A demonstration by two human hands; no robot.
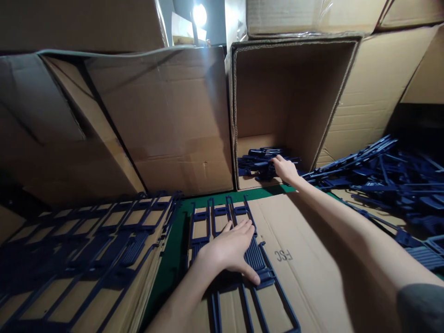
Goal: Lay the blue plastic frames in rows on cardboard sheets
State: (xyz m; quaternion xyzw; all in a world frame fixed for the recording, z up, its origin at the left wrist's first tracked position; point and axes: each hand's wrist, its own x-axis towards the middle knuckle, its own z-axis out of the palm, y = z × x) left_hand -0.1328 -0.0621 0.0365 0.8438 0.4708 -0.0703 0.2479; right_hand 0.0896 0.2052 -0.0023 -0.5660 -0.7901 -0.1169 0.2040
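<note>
My left hand [231,247] lies flat, fingers spread, on a few dark blue plastic frames [222,217] that lie side by side on a flat sheet of cardboard [305,259]. My right hand [285,169] reaches into an open cardboard box [294,92] lying on its side and rests on a small pile of dark blue plastic parts [258,162] on the box floor. Whether its fingers close around a part is hidden.
A row of several blue frames [86,245] lies on stacked cardboard at the left. A loose heap of blue frames [391,180] fills the right side. Tall cardboard boxes [166,120] wall off the back. Green surface [173,249] shows between the cardboard sheets.
</note>
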